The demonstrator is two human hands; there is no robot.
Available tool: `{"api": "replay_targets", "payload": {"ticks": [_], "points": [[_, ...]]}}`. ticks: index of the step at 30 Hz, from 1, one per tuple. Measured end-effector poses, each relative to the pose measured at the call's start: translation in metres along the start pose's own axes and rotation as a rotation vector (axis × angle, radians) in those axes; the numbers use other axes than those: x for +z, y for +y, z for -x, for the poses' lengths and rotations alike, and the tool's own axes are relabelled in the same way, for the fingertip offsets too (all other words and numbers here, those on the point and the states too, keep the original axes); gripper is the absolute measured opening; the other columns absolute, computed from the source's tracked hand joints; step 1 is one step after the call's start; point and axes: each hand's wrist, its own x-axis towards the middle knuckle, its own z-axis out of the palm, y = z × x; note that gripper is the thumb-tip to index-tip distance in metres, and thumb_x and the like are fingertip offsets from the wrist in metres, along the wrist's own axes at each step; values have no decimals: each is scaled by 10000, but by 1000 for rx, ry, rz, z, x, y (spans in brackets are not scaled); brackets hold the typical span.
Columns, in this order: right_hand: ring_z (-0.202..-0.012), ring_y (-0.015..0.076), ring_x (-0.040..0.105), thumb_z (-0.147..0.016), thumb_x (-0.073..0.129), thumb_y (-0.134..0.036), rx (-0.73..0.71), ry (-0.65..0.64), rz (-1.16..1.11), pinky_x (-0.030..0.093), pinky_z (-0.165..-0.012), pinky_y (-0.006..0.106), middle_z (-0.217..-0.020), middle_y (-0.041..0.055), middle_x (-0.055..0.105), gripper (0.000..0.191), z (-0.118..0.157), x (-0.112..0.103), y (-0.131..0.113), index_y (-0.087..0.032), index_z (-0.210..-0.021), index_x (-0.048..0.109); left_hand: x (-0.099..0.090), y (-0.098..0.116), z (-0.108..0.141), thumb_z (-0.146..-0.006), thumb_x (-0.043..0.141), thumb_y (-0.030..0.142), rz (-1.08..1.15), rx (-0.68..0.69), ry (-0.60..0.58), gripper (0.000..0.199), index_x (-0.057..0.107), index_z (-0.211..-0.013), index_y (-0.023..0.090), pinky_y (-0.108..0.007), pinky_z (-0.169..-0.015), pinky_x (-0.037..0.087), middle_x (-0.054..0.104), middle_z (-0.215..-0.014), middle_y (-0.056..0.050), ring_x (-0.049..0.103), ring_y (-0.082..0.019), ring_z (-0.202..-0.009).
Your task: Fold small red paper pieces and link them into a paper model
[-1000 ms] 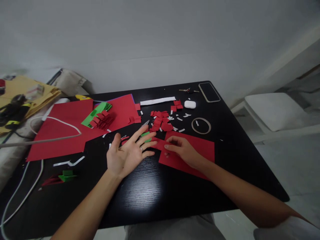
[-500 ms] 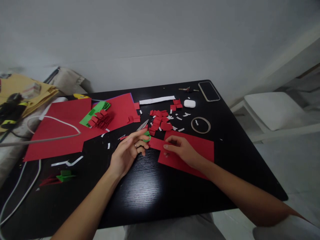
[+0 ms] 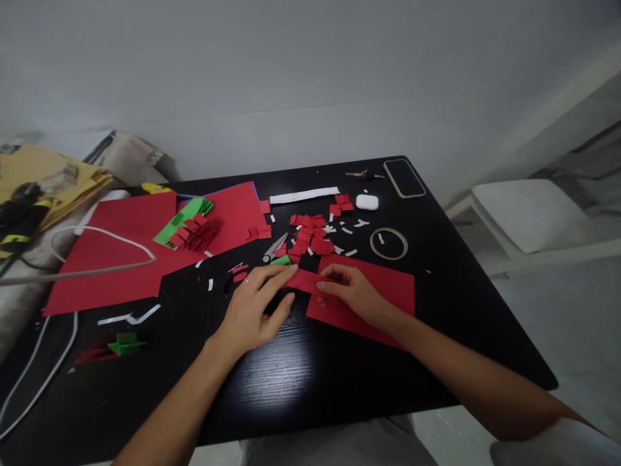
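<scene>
A red paper strip (image 3: 305,281) spans the gap between my hands. My right hand (image 3: 350,291) pinches its right end between thumb and fingers, above a larger red paper sheet (image 3: 388,291). At the left end, my left hand (image 3: 255,314) lies palm down with the fingers stretched forward and the thumb apart; its fingertips reach the strip's edge. Just beyond those fingertips are a small green paper piece (image 3: 281,260) and scissors (image 3: 276,247) whose handles are partly hidden by the hand. Folded red paper pieces (image 3: 310,234) lie in a cluster past the strip.
White scraps, a tape ring (image 3: 389,244), a white case (image 3: 367,202), keys (image 3: 365,175) and a phone (image 3: 404,178) lie to the right. Leftward are large red sheets (image 3: 116,259), folded green paper (image 3: 182,223) and a white cable (image 3: 121,236). A white stool (image 3: 533,213) stands beside the table.
My left hand has turned from palm-up to palm-down and come down onto the strip's left end. More of the scissors and green piece now shows. My right hand stays in place.
</scene>
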Motion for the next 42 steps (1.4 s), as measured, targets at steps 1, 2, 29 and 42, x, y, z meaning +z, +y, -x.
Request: {"api": "replay_targets", "payload": {"ticks": [1, 2, 29, 42], "points": [[-666, 162, 664, -773, 838, -411, 0, -2, 1, 505, -740, 317, -712, -3, 712, 298, 0, 0, 0, -181, -833, 658, 0, 0, -2, -884, 706, 207, -26, 8, -28, 591, 597, -1450, 336, -519, -1114, 407, 624, -1419, -100, 558, -350, -1295], [-667, 164, 665, -774, 837, -414, 0, -4, 2, 507, -739, 319, -715, -1, 712, 299, 0, 0, -1, -182, -833, 657, 0, 0, -3, -880, 713, 222, -36, 10, -48, 595, 596, -1450, 345, -548, -1148, 372, 601, -1458, -97, 526, -367, -1343], [-694, 196, 696, -824, 800, -452, -108, -4, 106, 564, -727, 350, -748, 19, 739, 277, 5, 4, 1, -200, -871, 695, 9, 1, -6, -874, 750, 337, 401, -432, 106, 165, 702, -811, 192, -259, -647, 401, 635, -688, 5, 533, -156, -646], [-676, 196, 716, -836, 783, -494, -93, 2, 133, 572, -722, 347, -731, 41, 758, 322, 4, 4, 0, -186, -834, 688, 8, 0, -8, -912, 701, 429, 399, -453, 184, 257, 679, -822, 189, -256, -598, 432, 630, -667, 7, 551, -141, -605]]}}
